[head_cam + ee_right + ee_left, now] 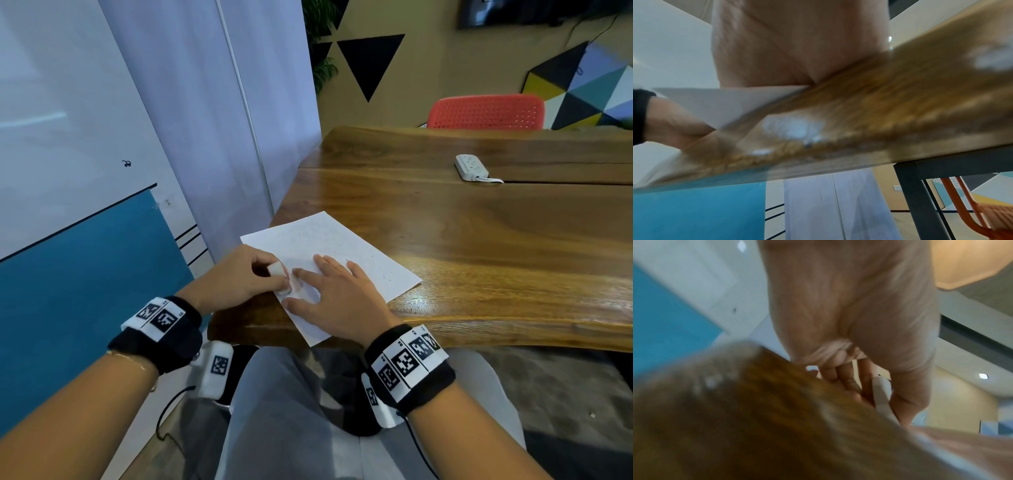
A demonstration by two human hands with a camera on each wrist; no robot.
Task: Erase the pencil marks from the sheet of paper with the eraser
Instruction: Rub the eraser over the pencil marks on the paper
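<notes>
Head view showed the wooden table [479, 240] bearing the sheet of paper [342, 240] at its near left corner, the right hand [337, 298] pressing it flat with spread fingers, the left hand [239, 277] pinching the white eraser [278, 269] against it

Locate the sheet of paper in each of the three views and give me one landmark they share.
Head: the sheet of paper lies lower centre, at the near left corner of the wooden table, under the right hand.
Left wrist: only a blurred pale strip at lower right, probably the sheet.
Right wrist: a white corner of it at centre left.
Shared landmark: the wooden table.
</notes>
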